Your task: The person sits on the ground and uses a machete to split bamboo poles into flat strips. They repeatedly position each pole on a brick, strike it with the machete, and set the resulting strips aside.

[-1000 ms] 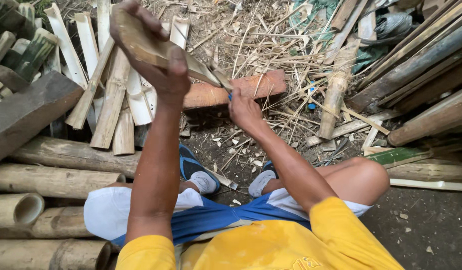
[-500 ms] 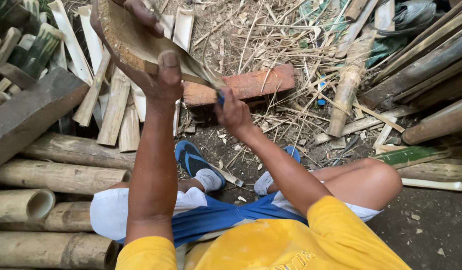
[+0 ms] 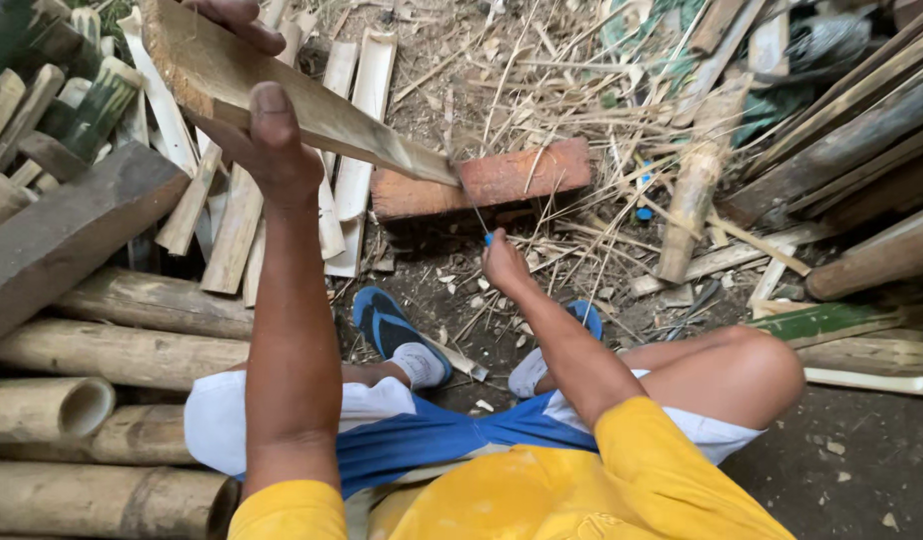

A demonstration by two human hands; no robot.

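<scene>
Left hand: the left hand (image 3: 257, 130) sits in the upper left of the frame; thumb up along the near face, fingers curled over the far edge, clamped on a bamboo slat (image 3: 302, 105); the forearm runs straight down to the yellow sleeve at the bottom edge.

Bamboo slat: a long split piece, pale inner face toward the camera; it slants from the upper left corner down to the centre; its thin end lies over or just above the brick, contact unclear.

Right hand: the right hand (image 3: 504, 262) is just below centre; fingers closed in a fist round a small blue handle (image 3: 489, 238); a thin strand seems to run from it up toward the slat's tip, too fine to be sure; no blade shows.

Brick: a reddish brick (image 3: 487, 180) lies flat on the dirt at centre, above the right hand.

Left side: a stack of round bamboo poles (image 3: 112, 350) fills the lower left; a grey wooden beam (image 3: 67, 235) leans above them; a fan of split slats (image 3: 347, 150) lies behind the left arm.

Right side: dark planks (image 3: 842, 130) slope across the upper right; a short bamboo stub (image 3: 687, 205) lies among dry shavings (image 3: 542, 70).

Body: crossed legs, blue sandals (image 3: 392, 325) near centre, white shorts, yellow shirt at the bottom.
</scene>
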